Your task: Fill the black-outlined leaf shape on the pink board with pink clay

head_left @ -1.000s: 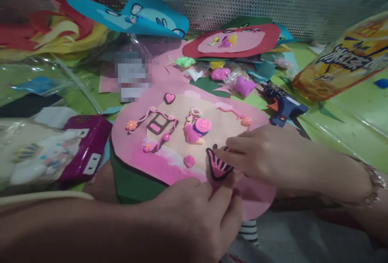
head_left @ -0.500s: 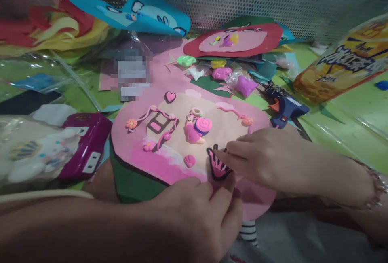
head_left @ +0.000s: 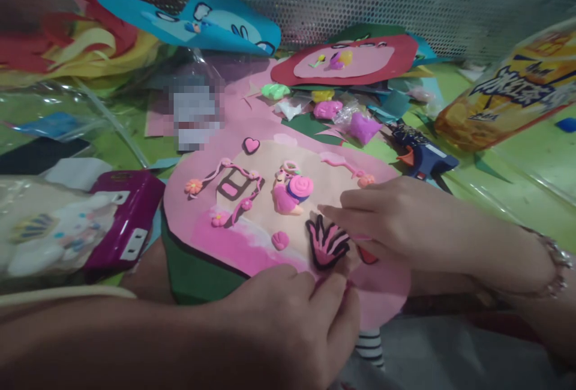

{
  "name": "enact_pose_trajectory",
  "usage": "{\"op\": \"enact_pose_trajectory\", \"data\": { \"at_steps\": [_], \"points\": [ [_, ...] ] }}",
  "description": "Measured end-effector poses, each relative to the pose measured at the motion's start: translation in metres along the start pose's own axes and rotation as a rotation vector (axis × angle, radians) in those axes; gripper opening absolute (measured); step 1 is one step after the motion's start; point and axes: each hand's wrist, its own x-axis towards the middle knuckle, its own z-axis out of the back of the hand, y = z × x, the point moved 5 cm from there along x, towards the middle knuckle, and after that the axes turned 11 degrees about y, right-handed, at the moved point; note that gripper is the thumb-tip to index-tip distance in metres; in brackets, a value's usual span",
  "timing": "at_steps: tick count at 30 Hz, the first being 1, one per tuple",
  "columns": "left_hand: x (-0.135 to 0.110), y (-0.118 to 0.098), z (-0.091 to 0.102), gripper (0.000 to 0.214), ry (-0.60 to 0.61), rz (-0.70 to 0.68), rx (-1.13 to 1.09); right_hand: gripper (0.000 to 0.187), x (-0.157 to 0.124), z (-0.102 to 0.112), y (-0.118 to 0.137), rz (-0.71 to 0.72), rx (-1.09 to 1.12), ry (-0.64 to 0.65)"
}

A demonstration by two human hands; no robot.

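the pink card (head_left: 387, 294) lies in front of the person, with a green sheet (head_left: 198, 276) showing beneath its lower left edge. on the card's lower right part sits a black-edged pink piece (head_left: 327, 245) with branching prongs. the left hand (head_left: 288, 318) is at the card's near edge, its fingers bent and close together, the fingertips by the base of the piece; whether they grip anything i cannot tell. the right hand (head_left: 391, 222) is over the card's right side, half curled, with the index finger reaching out above the prongs; its thumb side is hidden, so i cannot tell if it has hold of anything. a red patch (head_left: 368, 253) shows just under it. left of the piece is a small pink shell (head_left: 279, 240), and above it a pink snail figure (head_left: 291, 192). beyond the right hand lie a dark blue glue gun (head_left: 425, 159) and a tilted yellow bottle (head_left: 504, 90).
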Motion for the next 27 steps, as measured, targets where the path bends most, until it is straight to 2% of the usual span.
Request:
{"op": "enact_pose_trajectory", "data": {
  "at_steps": [8,18,27],
  "points": [
    [0.000,-0.001,-0.001,0.041,-0.023,0.024,0.038,0.022,0.002,-0.015,-0.003,-0.054,-0.043,0.105],
    [0.001,-0.001,0.001,0.043,0.010,0.027,0.073,0.031,0.001,-0.012,0.004,-0.056,-0.157,0.088],
    [0.002,-0.002,-0.001,0.038,-0.019,0.049,0.066,0.039,0.002,-0.006,0.002,-0.024,-0.055,0.090]
  ]
}}
